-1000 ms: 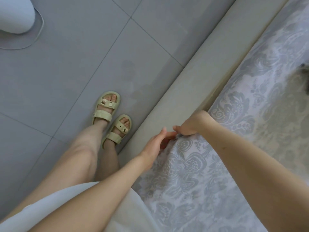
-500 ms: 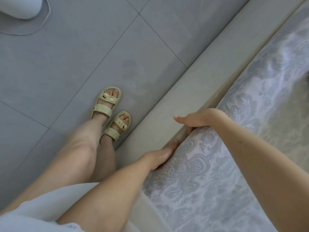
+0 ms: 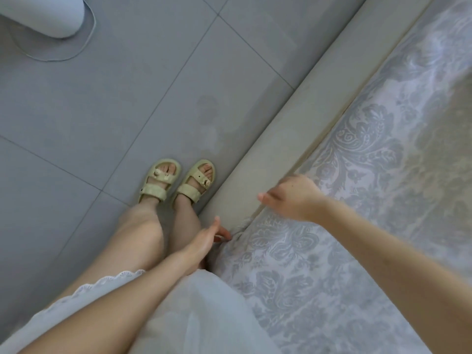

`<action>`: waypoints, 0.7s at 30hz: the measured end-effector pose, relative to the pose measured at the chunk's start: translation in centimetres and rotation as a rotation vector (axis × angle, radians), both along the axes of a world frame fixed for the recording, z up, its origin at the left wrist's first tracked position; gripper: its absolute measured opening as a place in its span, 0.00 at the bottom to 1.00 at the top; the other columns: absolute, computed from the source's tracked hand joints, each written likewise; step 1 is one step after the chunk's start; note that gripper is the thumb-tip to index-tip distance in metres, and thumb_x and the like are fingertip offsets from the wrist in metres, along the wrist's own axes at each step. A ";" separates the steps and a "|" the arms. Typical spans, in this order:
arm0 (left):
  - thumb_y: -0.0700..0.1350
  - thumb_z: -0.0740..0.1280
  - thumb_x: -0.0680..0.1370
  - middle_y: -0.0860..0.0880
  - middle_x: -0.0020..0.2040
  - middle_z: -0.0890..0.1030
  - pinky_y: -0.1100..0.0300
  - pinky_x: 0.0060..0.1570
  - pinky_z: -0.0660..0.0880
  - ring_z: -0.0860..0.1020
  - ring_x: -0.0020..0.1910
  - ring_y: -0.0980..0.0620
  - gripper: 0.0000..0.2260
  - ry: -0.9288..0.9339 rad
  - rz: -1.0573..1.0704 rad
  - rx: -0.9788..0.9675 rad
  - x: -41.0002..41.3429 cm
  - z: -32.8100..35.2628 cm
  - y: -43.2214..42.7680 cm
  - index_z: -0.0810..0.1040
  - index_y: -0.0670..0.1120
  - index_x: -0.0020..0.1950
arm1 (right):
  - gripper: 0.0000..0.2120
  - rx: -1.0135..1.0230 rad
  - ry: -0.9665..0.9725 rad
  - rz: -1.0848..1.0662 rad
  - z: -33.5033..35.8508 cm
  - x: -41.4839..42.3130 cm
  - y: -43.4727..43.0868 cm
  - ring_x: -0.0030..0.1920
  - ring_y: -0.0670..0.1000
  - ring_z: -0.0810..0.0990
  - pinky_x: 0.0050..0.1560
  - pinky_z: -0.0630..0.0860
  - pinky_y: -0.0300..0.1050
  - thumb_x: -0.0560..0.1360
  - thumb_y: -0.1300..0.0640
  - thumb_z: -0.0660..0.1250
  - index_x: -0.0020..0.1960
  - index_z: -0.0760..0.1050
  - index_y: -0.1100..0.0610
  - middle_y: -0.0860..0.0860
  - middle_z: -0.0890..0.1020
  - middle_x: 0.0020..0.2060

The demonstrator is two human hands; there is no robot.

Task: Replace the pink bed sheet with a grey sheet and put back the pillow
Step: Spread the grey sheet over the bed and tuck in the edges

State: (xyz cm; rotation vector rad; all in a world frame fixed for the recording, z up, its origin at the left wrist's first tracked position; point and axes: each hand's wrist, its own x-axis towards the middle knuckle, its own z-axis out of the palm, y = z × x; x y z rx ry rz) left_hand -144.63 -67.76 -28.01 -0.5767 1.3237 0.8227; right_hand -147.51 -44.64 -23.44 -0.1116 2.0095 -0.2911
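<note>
We look down on the grey sheet (image 3: 306, 277), spread across the right side, its edge meeting the beige bed frame (image 3: 293, 118). Our right hand (image 3: 293, 198) rests on that edge, blurred, grip unclear; our left hand (image 3: 204, 241) pinches the near edge, likely to tuck it.

Open tiled floor (image 3: 102, 111) left; bed frame (image 3: 293, 123) hems the grey sheet (image 3: 306, 277).
</note>
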 end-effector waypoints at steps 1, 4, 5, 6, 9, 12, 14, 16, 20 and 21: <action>0.54 0.47 0.83 0.50 0.42 0.78 0.72 0.41 0.67 0.75 0.44 0.53 0.26 -0.006 0.006 0.001 0.3 0.1 -0.1 0.76 0.43 0.37 | 0.34 -0.026 0.081 0.046 0.3 1.3 -1.0 0.44 0.55 0.78 0.51 0.71 0.49 0.76 0.40 0.37 0.38 0.77 0.55 0.51 0.81 0.37; 0.54 0.47 0.83 0.49 0.43 0.79 0.63 0.50 0.69 0.75 0.50 0.50 0.25 -0.020 -0.009 0.028 0.7 -0.1 -0.9 0.78 0.43 0.40 | 0.26 -0.023 0.268 0.046 0.3 4.4 -3.9 0.31 0.54 0.77 0.38 0.72 0.47 0.74 0.48 0.49 0.26 0.76 0.55 0.49 0.78 0.25; 0.55 0.47 0.83 0.48 0.45 0.79 0.60 0.53 0.69 0.75 0.51 0.50 0.26 -0.029 -0.012 0.036 0.7 -0.2 -1.4 0.78 0.42 0.43 | 0.24 -0.016 0.293 0.014 0.0 5.3 -4.9 0.28 0.53 0.76 0.36 0.71 0.47 0.73 0.49 0.51 0.24 0.76 0.54 0.48 0.77 0.24; 0.56 0.47 0.83 0.47 0.46 0.80 0.59 0.55 0.69 0.75 0.52 0.50 0.26 -0.034 -0.018 0.037 0.8 -0.3 -1.9 0.79 0.42 0.44 | 0.24 -0.025 0.281 -0.013 -0.1 5.9 -6.0 0.28 0.53 0.77 0.36 0.71 0.46 0.73 0.49 0.51 0.24 0.75 0.53 0.47 0.77 0.23; 0.57 0.45 0.83 0.45 0.51 0.79 0.60 0.50 0.67 0.74 0.55 0.50 0.28 0.017 -0.039 0.020 0.9 -0.3 -4.0 0.79 0.42 0.45 | 0.28 -0.030 0.180 -0.027 0.1 6.3 -10.0 0.38 0.53 0.80 0.44 0.72 0.49 0.74 0.47 0.44 0.33 0.80 0.54 0.48 0.83 0.33; 0.57 0.46 0.83 0.47 0.53 0.78 0.55 0.63 0.64 0.74 0.57 0.51 0.28 0.073 -0.048 0.011 1.4 0.0 -7.2 0.79 0.43 0.40 | 0.27 0.072 0.026 0.036 0.1 6.2 -12.5 0.60 0.53 0.74 0.63 0.62 0.51 0.81 0.46 0.43 0.55 0.79 0.56 0.51 0.81 0.56; 0.56 0.46 0.83 0.48 0.54 0.78 0.53 0.67 0.63 0.73 0.57 0.52 0.27 0.087 -0.067 0.017 1.7 0.2 -9.4 0.79 0.45 0.39 | 0.26 0.146 -0.083 0.055 0.0 5.4 -13.6 0.66 0.52 0.70 0.67 0.57 0.51 0.81 0.45 0.44 0.62 0.76 0.56 0.52 0.77 0.62; 0.55 0.46 0.83 0.48 0.55 0.77 0.52 0.67 0.63 0.73 0.58 0.51 0.27 0.088 -0.081 0.017 2.0 0.2 -11.3 0.79 0.46 0.39 | 0.26 0.197 -0.199 0.089 -0.1 4.6 -14.3 0.70 0.52 0.66 0.70 0.54 0.52 0.81 0.44 0.44 0.66 0.73 0.56 0.52 0.74 0.67; 0.56 0.46 0.83 0.49 0.58 0.76 0.50 0.69 0.61 0.72 0.58 0.52 0.27 0.093 -0.095 0.046 2.5 0.8 -13.3 0.81 0.50 0.40 | 0.28 0.273 -0.380 0.108 -0.4 3.2 -15.4 0.70 0.53 0.65 0.72 0.50 0.54 0.82 0.44 0.42 0.63 0.74 0.57 0.54 0.72 0.67; 0.57 0.46 0.83 0.49 0.59 0.76 0.51 0.68 0.61 0.72 0.58 0.54 0.27 0.086 -0.092 0.076 2.6 1.0 -13.6 0.82 0.50 0.40 | 0.28 0.281 -0.399 0.095 -0.5 3.3 -15.6 0.71 0.54 0.65 0.72 0.50 0.54 0.82 0.44 0.41 0.64 0.73 0.58 0.54 0.71 0.68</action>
